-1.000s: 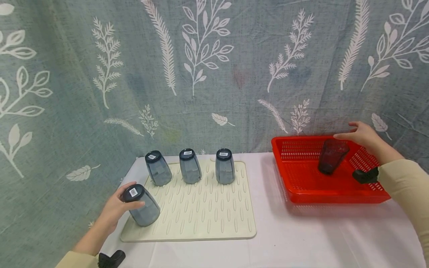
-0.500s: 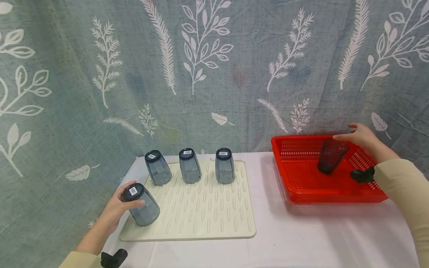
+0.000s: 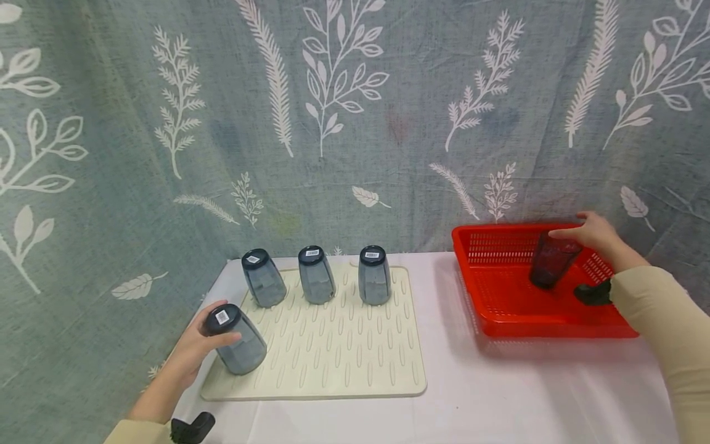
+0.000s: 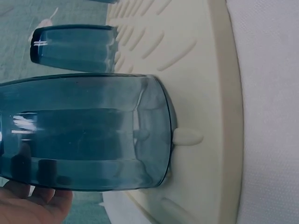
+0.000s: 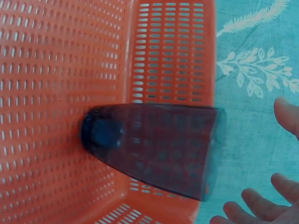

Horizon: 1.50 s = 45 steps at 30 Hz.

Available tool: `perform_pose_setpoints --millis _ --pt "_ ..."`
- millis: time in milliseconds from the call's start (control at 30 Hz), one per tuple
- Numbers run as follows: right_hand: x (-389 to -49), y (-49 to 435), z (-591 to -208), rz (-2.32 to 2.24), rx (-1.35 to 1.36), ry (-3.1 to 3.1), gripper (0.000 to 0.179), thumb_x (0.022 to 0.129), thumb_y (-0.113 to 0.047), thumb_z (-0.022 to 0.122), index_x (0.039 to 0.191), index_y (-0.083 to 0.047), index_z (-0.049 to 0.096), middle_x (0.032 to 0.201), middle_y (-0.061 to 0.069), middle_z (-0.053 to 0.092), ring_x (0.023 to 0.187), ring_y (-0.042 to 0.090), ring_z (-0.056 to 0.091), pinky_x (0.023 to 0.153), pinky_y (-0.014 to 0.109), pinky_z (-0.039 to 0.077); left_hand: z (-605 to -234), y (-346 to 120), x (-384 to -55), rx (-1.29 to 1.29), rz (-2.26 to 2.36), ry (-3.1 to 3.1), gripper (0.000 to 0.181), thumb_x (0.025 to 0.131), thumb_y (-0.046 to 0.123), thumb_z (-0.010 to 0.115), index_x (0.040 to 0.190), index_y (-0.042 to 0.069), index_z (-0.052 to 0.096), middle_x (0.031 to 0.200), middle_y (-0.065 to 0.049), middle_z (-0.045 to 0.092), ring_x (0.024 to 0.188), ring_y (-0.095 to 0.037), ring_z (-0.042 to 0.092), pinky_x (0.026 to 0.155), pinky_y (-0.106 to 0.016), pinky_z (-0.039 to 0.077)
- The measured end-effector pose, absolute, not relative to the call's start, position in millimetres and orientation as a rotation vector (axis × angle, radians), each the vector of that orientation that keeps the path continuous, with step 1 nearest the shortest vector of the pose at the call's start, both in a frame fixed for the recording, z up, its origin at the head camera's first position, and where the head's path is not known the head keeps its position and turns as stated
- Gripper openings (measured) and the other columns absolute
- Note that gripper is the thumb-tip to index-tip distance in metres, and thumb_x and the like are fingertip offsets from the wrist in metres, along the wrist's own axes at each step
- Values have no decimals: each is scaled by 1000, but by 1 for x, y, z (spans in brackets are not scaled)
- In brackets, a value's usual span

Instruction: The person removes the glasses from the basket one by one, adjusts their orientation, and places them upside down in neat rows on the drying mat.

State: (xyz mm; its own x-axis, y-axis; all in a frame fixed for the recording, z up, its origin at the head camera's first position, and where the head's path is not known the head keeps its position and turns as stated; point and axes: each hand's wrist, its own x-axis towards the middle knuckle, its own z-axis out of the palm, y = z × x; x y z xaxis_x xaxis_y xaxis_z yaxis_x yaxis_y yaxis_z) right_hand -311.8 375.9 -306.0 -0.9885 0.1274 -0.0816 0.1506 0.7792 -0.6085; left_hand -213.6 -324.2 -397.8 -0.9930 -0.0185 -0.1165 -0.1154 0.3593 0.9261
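My left hand point(image 3: 194, 345) curls round a blue-grey drinking glass point(image 3: 243, 351), thumb along its front and fingers behind. The glass is upside down, its labelled base up and its rim at the left front of the cream drying mat point(image 3: 333, 370). In the left wrist view the fingertips point(image 4: 60, 200) show at the side of this glass point(image 4: 84, 135). Over the red basket point(image 3: 532, 330), my right hand point(image 3: 599, 237) is spread just above the mouth of an upright glass point(image 3: 551, 262). In the right wrist view its fingers point(image 5: 261, 205) are apart from that glass's rim.
Three more upside-down glasses, a left one point(image 3: 263, 280), a middle one point(image 3: 316, 277) and a right one point(image 3: 374, 277), stand along the mat's back edge. A white cloth point(image 3: 460, 394) covers the table. Behind hangs a leaf-patterned curtain point(image 3: 355, 123).
My right hand has come down a little and slightly left, closer to the mouth of the glass in the basket. The left hand keeps its grip on its glass, which stays put.
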Motion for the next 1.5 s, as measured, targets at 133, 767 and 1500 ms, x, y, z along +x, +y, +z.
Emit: perform_pose_setpoints --millis 133,767,1500 --pt "-311 374 -314 -1038 261 2944 97 86 -42 57 138 17 2 135 44 12 122 58 15 99 64 24 -399 -325 -214 -117 1728 2514 90 81 13 68 147 9 8 147 -23 16 135 -41 15 106 -62 12" --pt "-317 369 -351 -1502 490 2764 101 86 -44 55 140 10 -11 145 35 -8 132 51 4 105 60 17 -401 -326 -214 -94 1739 2509 90 80 12 68 147 9 7 147 -23 15 136 -42 11 105 -63 11" --pt "-326 369 -373 -1609 418 2770 91 85 -32 63 138 16 6 134 36 27 111 42 39 86 40 48 -400 -319 -209 -185 1809 2508 92 80 13 69 148 12 7 149 -22 14 137 -39 9 108 -60 8"
